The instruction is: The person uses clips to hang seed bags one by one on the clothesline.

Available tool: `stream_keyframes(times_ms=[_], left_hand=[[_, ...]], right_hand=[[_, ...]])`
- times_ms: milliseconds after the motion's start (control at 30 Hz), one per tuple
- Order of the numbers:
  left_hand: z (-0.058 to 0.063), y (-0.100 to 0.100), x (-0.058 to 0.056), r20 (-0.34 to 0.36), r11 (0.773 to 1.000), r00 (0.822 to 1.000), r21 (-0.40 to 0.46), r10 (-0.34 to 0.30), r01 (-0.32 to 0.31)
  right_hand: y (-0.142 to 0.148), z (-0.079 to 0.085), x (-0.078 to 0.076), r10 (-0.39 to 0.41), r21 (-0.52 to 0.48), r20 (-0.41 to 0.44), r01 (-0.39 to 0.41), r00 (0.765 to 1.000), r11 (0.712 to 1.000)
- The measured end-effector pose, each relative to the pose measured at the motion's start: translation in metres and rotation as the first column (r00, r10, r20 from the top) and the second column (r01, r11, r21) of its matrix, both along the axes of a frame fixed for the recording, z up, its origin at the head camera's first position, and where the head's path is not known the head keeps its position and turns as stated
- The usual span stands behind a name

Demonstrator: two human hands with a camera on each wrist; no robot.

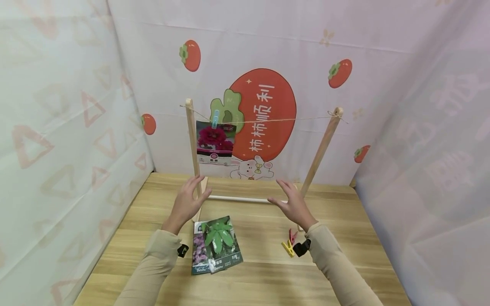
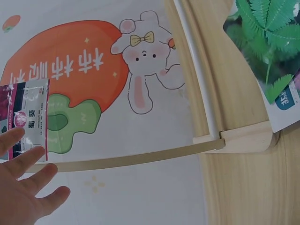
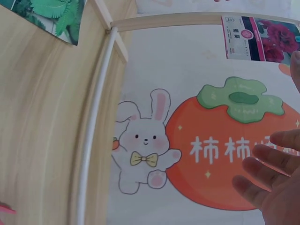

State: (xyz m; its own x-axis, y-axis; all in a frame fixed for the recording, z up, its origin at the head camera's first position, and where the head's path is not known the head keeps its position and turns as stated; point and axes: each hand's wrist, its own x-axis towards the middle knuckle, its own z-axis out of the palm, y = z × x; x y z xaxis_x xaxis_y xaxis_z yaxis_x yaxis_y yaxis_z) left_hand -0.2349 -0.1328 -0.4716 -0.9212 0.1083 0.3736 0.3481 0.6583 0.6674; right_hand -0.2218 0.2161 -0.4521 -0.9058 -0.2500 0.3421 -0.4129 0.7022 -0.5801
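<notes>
My left hand (image 1: pixel 187 201), fingers spread, is held near the left post of a wooden frame (image 1: pixel 192 140) and grips nothing. Fingers apart and holding nothing, my right hand (image 1: pixel 294 205) is by the right post. A string (image 1: pixel 268 120) runs between the two post tops. From its left part hangs a seed packet with magenta flowers (image 1: pixel 214 142), held by a light blue clothespin (image 1: pixel 215 119). On the table, a seed packet with green leaves (image 1: pixel 222 242) overlaps a seed packet with purple flowers (image 1: pixel 199 250). Right of them lie a yellow clothespin (image 1: pixel 288 248) and a red clothespin (image 1: pixel 292 236).
A white rod (image 1: pixel 241 199) joins the frame's feet low over the wooden table (image 1: pixel 264 280). Behind the frame hangs a white cloth backdrop (image 1: pixel 160 76) printed with persimmons and a rabbit. More cloth (image 1: pixel 69 148) closes off both sides.
</notes>
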Motion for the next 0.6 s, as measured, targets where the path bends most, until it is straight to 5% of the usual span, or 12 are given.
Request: stream_keyframes(times_ms=[600], left_hand=[[-0.036,-0.005,0.012,0.093,1.0,0.996,-0.009,-0.009,0.01]], right_hand=[[0.018,-0.037,0.021,-0.063,-0.029,0.096,0.066,0.993,0.997]])
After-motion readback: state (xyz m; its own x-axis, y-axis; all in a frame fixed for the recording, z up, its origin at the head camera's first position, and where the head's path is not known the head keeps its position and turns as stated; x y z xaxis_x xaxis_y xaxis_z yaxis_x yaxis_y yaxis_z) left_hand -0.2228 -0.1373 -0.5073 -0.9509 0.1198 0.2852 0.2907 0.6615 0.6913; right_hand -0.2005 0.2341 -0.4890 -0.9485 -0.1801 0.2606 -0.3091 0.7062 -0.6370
